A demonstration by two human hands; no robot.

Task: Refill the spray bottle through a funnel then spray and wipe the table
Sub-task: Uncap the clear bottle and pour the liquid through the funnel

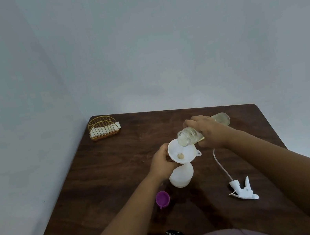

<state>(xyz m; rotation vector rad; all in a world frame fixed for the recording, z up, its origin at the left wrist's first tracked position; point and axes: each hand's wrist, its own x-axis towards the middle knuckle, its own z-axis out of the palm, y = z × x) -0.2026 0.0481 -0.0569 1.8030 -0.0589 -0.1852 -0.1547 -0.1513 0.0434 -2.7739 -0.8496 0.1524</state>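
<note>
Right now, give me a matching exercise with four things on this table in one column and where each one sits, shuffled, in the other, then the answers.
Things:
1. funnel
2. purple cap
3. trigger sprayer head
4. napkin holder

Places:
A. far left corner of the table
B. lying on the table on the right side, tube trailing away
C. in the neck of the white spray bottle, steadied by the left hand
D. on the table, near side of the spray bottle

Pairs: 1-C, 2-D, 3-B, 4-A
</note>
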